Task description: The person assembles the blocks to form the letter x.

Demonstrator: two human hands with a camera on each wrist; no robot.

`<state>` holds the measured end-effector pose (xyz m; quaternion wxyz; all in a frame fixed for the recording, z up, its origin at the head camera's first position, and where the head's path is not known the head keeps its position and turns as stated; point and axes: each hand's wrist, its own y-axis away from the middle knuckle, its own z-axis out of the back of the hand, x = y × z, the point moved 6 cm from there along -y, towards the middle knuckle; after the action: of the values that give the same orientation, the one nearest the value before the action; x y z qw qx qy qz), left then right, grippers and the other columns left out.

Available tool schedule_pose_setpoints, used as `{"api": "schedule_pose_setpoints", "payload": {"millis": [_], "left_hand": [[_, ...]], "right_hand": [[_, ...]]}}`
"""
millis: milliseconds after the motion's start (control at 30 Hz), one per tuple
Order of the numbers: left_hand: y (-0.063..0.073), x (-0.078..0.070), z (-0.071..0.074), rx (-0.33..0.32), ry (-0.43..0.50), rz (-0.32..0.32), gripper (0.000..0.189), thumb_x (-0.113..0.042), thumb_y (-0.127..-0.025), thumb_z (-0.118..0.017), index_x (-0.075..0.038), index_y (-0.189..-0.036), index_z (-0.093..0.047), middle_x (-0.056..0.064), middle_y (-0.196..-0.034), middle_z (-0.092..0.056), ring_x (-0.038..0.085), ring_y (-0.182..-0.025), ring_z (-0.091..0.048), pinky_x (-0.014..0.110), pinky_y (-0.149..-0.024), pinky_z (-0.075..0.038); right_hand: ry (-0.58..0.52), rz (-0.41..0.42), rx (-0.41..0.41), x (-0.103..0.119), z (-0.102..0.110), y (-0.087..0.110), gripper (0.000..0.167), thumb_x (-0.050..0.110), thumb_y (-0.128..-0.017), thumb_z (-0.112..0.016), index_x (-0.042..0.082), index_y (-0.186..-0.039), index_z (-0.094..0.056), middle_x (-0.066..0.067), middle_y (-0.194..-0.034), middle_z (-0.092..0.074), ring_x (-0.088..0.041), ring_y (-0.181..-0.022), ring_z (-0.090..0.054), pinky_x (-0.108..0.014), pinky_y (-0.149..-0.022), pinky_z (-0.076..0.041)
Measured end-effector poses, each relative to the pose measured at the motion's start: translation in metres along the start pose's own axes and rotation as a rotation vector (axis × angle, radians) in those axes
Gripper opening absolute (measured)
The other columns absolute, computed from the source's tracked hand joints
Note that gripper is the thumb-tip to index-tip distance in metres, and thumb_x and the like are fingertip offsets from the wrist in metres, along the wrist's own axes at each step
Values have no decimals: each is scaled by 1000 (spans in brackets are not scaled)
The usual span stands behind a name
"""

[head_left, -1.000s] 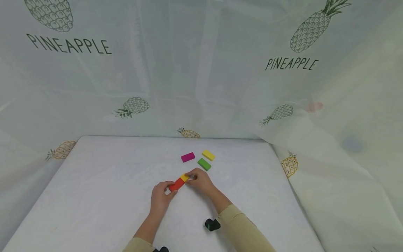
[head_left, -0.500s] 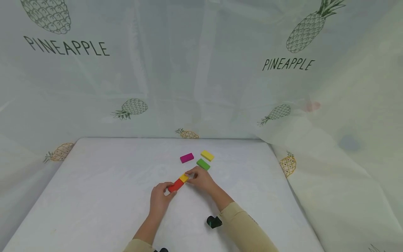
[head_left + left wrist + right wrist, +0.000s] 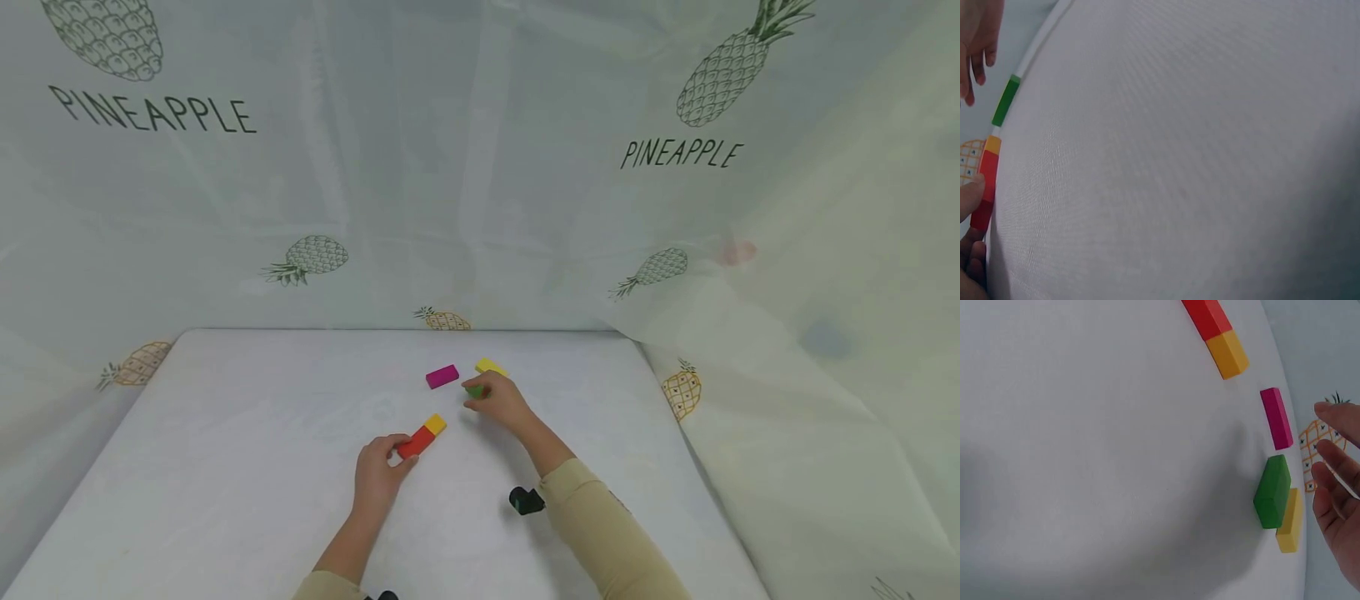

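Observation:
My left hand (image 3: 377,475) grips the red block (image 3: 417,443) between thumb and fingers. A short orange-yellow block (image 3: 435,425) sits against the far end of that red block. In the head view my right hand (image 3: 502,403) hovers over the green block (image 3: 474,391), covering most of it. The right wrist view shows the green block (image 3: 1272,492) lying on the white surface, with the fingers (image 3: 1338,456) spread and apart from it. Nothing is seen in the right hand's grasp.
A magenta block (image 3: 442,377) lies left of the green one. Behind the right hand is a yellow block (image 3: 491,367), partly covered. A white-covered table (image 3: 247,467) carries everything, and a pineapple-print curtain (image 3: 420,167) hangs behind it.
My right hand has let go of the orange-yellow block and moved away and to the right, over the green block. The left hand keeps its hold on the red block.

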<state>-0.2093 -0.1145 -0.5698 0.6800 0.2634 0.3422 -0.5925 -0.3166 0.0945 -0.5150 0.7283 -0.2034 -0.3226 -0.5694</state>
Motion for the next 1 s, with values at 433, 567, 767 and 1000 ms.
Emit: {"api": "schedule_pose_setpoints", "payload": {"millis": [433,567,767,1000], "left_hand": [[2,-1,3,-3,14,2,41,-12,-81,-80,-10,-119,-66,6,-109,-64,23,-97,-54,38,-79,-53],[1,0,2,-12,4,7,40,-13,-81,-81,-12,-119,-67,5,-108,-64,22,-96,-54,37,-79,-53],[1,-1,2,-11,0,15,40,-13,-80,-81,-12,-118,-67,5,-107,-63,22,-95,-54,37,-79,-53],[2,-3,4,-13,-2,6,40,-12,-80,-82,-11,-118,-67,5,-106,-63,22,-95,-54,37,-78,-52]], "right_hand": [[-4,-64,-38,-22,16,-5,35,17,-82,-79,12,-116,-71,-4,-111,-60,-25,-103,-55,-36,-78,-50],[7,-81,-36,-27,14,-7,36,17,-80,-81,13,-115,-72,-4,-111,-60,-25,-103,-55,-38,-81,-49],[44,-93,-32,-32,8,-14,38,17,-78,-83,13,-115,-72,-4,-111,-59,-23,-100,-54,-37,-82,-48],[75,-99,-18,-39,0,-21,41,18,-76,-84,13,-115,-72,-3,-104,-57,-21,-94,-53,-37,-82,-48]]}}
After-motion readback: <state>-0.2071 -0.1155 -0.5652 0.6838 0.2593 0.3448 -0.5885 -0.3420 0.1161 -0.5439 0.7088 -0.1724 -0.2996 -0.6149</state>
